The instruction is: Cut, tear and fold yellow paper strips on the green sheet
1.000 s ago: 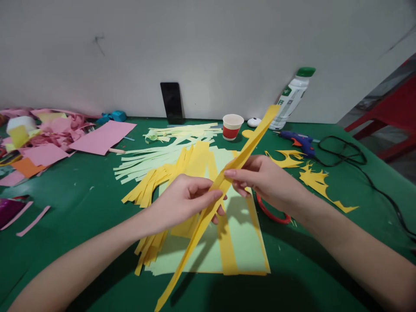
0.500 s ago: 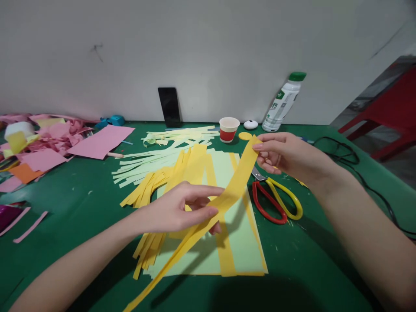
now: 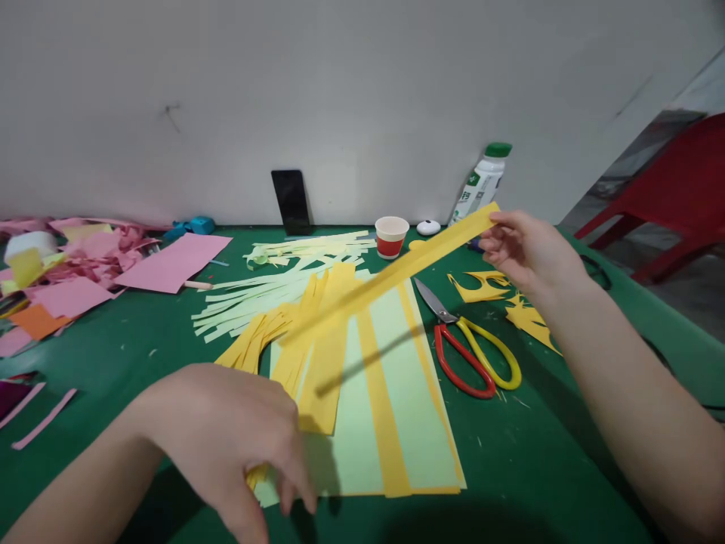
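My right hand [image 3: 524, 245] pinches one end of a long yellow paper strip [image 3: 405, 264], which slants down to the left above the papers. Low at the left, my left hand [image 3: 249, 438] holds nothing, its fingers apart and pointing down. It hovers over the near left corner of the pale green paper sheets [image 3: 362, 453] and hides part of the yellow strips there. A bundle of fringed yellow strips [image 3: 249, 340] lies just beyond it. Right of the sheets, the scissors [image 3: 476, 359] rest with red and yellow handles, blades slightly apart.
At the back stand a phone [image 3: 291, 202], a paper cup [image 3: 391, 238] and a leaning bottle [image 3: 479, 185]. Pale green strips [image 3: 232, 302] lie behind the sheets. Pink scraps [image 3: 84, 257] crowd the left; yellow offcuts [image 3: 479, 289] lie right. A red chair [image 3: 674, 193] is beyond the table.
My left hand has let go of the yellow strip and moved down to the left. My right hand has carried the strip up and to the right, clear of the sheets.
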